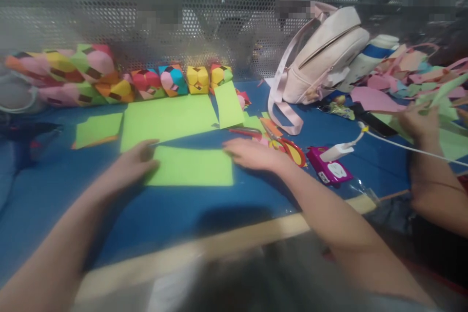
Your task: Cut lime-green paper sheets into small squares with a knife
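A folded light-green paper sheet (192, 166) lies flat on the blue table (183, 209) in front of me. My left hand (133, 161) rests on its left edge, fingers flat against the sheet. My right hand (252, 152) presses on its upper right corner, fingers stretched out toward the left. A larger green sheet (166, 119) lies just behind, with a smaller green piece (98, 129) to its left and a green strip (228, 104) to its right.
Colourful folded paper cubes (109, 80) line the perforated back wall. Red-handled scissors (288, 148), a pink phone with a white charger (331, 165) and a pink backpack (321, 61) lie to the right. Another person's hand (420, 122) works among paper scraps (420, 80) at far right.
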Action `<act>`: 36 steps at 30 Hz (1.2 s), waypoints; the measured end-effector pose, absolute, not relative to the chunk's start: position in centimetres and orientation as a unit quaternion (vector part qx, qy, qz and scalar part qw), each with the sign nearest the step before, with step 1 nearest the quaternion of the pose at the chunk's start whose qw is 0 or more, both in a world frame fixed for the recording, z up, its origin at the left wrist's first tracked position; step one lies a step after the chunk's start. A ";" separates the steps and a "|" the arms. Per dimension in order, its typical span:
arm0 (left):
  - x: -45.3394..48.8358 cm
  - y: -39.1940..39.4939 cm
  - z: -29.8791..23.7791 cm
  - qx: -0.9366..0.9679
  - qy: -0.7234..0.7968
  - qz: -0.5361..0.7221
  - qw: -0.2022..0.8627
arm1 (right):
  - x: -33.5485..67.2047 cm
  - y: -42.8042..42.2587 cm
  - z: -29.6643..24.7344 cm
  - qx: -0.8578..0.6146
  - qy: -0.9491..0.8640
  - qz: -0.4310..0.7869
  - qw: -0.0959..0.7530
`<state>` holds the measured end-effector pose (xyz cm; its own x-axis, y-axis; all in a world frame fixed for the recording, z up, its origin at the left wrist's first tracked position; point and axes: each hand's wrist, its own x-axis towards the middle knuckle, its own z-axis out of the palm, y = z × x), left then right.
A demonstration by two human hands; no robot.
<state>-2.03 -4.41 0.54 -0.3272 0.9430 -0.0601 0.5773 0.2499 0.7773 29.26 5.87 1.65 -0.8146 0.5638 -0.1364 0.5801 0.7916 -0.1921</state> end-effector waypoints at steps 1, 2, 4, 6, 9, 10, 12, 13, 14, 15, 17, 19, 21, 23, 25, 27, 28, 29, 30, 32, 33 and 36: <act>-2.1 -4.5 0.3 0.522 0.740 0.320 0.278 | 29.9 6.1 2.0 0.322 0.940 -0.105 0.044; -2.1 -4.5 0.0 0.531 0.739 0.304 0.281 | 30.5 6.3 2.4 0.343 0.933 -0.095 0.051; -1.9 -4.6 -0.2 0.540 0.740 0.281 0.284 | 31.2 6.5 3.1 0.389 0.917 -0.063 0.062; -1.5 -4.8 -0.2 0.544 0.742 0.266 0.289 | 31.0 6.1 3.5 0.386 0.920 -0.064 0.032; -1.0 -5.0 0.0 0.555 0.744 0.239 0.286 | 29.5 4.6 3.1 0.293 0.950 -0.109 -0.004; -0.9 -5.1 0.1 0.558 0.746 0.232 0.280 | 29.0 4.0 2.8 0.253 0.960 -0.120 0.005; -0.9 -5.3 0.1 0.560 0.748 0.227 0.275 | 28.2 3.1 2.2 0.202 0.971 -0.123 0.028; -0.9 -5.3 0.1 0.557 0.749 0.230 0.276 | 28.0 2.8 2.0 0.194 0.973 -0.119 0.039; -0.9 -5.4 0.1 0.553 0.749 0.237 0.279 | 27.9 2.7 1.9 0.193 0.973 -0.114 0.046; -0.9 -5.4 0.1 0.548 0.748 0.245 0.283 | 27.9 2.6 1.7 0.197 0.973 -0.110 0.049; -0.8 -5.5 0.1 0.533 0.746 0.266 0.298 | 28.0 2.6 1.7 0.201 0.972 -0.108 0.050; -0.7 -5.4 0.2 0.515 0.741 0.295 0.315 | 28.2 2.7 1.7 0.199 0.972 -0.112 0.045; -0.5 -5.4 0.3 0.493 0.737 0.330 0.324 | 28.4 2.8 1.8 0.199 0.971 -0.127 0.041; -0.3 -5.3 0.6 0.475 0.731 0.365 0.326 | 28.7 3.0 2.0 0.202 0.966 -0.160 0.029; -0.2 -5.4 1.0 0.467 0.717 0.403 0.325 | 28.9 3.5 1.9 0.224 0.954 -0.198 -0.024; -0.2 -5.5 1.5 0.470 0.700 0.438 0.310 | 28.9 4.4 1.4 0.284 0.923 -0.227 -0.126; -0.2 -5.6 1.8 0.474 0.695 0.454 0.295 | 28.8 4.9 1.1 0.325 0.896 -0.241 -0.184; -0.2 -5.7 2.0 0.475 0.692 0.467 0.278 | 28.7 5.4 0.7 0.366 0.861 -0.262 -0.238; -0.2 -5.8 2.2 0.474 0.691 0.478 0.263 | 28.5 6.0 0.2 0.401 0.821 -0.293 -0.282; -0.2 -5.9 2.4 0.464 0.692 0.497 0.242 | 27.9 6.9 -0.7 0.434 0.739 -0.392 -0.334; -0.2 -5.9 2.4 0.458 0.692 0.506 0.237 | 27.6 7.2 -1.1 0.436 0.701 -0.446 -0.344; -0.1 -5.9 2.1 0.442 0.680 0.534 0.238 | 26.9 7.6 -1.9 0.433 0.622 -0.550 -0.350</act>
